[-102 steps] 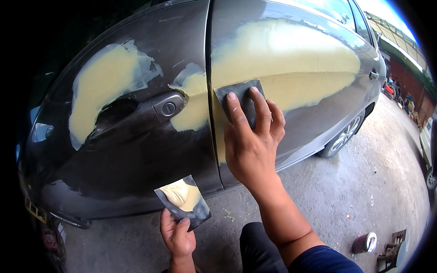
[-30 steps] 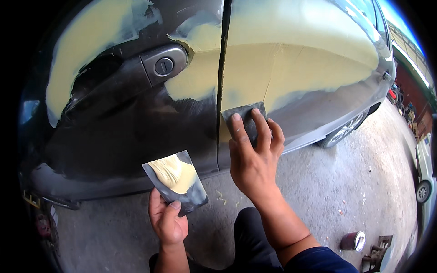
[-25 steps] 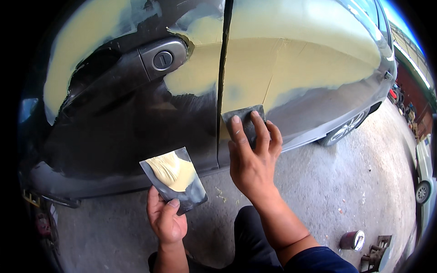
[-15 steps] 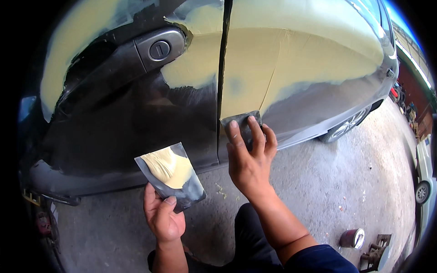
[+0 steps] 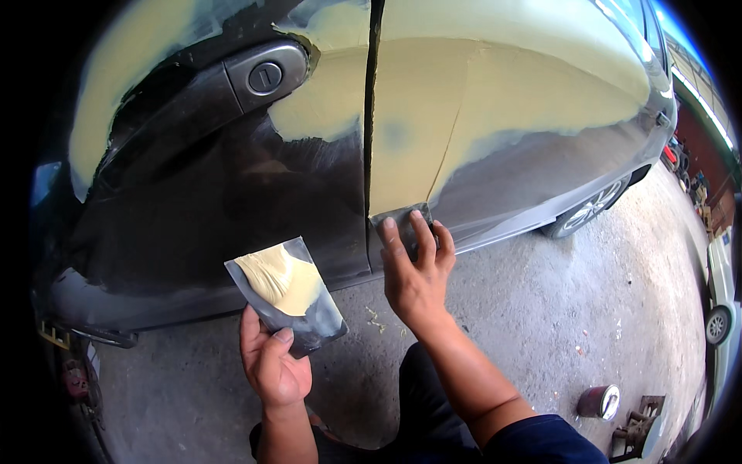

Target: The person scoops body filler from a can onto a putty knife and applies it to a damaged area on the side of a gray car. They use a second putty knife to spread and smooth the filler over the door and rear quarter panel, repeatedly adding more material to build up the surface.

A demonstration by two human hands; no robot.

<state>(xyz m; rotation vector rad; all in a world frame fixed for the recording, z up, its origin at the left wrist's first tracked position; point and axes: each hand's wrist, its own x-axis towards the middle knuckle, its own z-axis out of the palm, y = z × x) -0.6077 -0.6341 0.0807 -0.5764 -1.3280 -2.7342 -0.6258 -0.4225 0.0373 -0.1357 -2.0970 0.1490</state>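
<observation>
My left hand [image 5: 276, 363] grips the lower end of a flat grey mixing plate [image 5: 318, 325], thumb on top. A mound of pale yellow body filler [image 5: 282, 280] covers the plate's upper part. My right hand [image 5: 417, 286] is closed on a dark, flat filler spreader [image 5: 400, 219], fingers pressed over its face. The spreader's upper edge lies against the car's body panel [image 5: 533, 166], just right of the dark door gap. Above it, smooth yellow filler [image 5: 425, 116] coats the panel, with a thin ridge line running down to the spreader's right corner.
Left of the gap is the dark car door [image 5: 193, 209] with its handle [image 5: 267, 77], patched with filler. A car wheel [image 5: 591, 209] shows at the right. On the concrete floor [image 5: 525, 309] stand a tin can [image 5: 598, 402] and a metal stand [image 5: 640, 429]. Another car [image 5: 720, 301] is at far right.
My right hand has drawn the spreader a little down and left along the panel, the filler now reaching lower. The left hand with the plate has shifted only slightly.
</observation>
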